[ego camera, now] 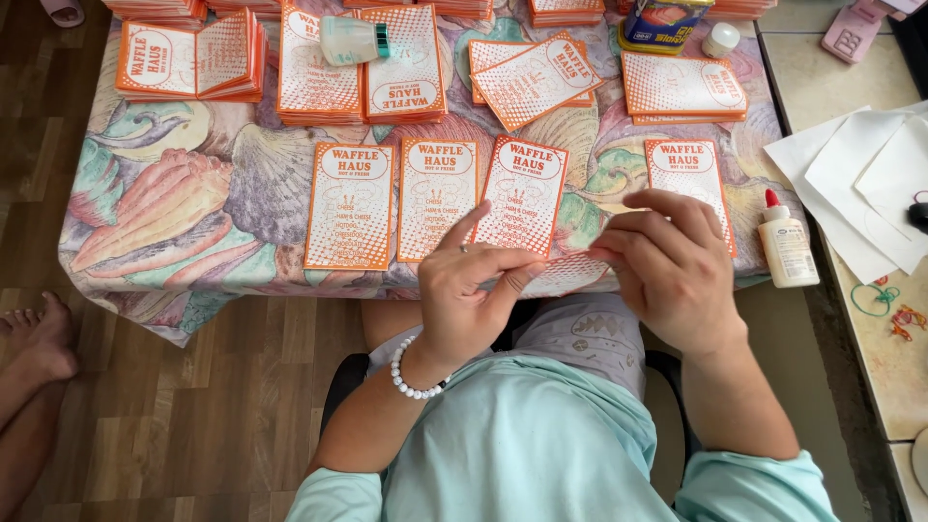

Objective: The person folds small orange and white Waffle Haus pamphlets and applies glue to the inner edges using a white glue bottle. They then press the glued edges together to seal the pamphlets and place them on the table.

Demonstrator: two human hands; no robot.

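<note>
My left hand (472,290) and my right hand (675,269) hover close together over my lap at the front edge of the table (193,208). The left index finger points up and the thumb reaches toward the curled right fingers. Whether anything thin is pinched between them is unclear. A white bead bracelet (410,383) circles my left wrist. Just beyond the hands, orange-and-white printed cards lie in a row: one on the left (350,205), one beside it (438,198), a tilted one (522,193), and one behind my right hand (688,174).
Stacks of the same cards (362,77) fill the back of the shell-patterned tablecloth, with a clear bottle (353,39) lying on them. A white glue bottle (788,246), paper sheets (860,174) and rubber bands (875,295) sit right. Another person's bare foot (34,338) is at left.
</note>
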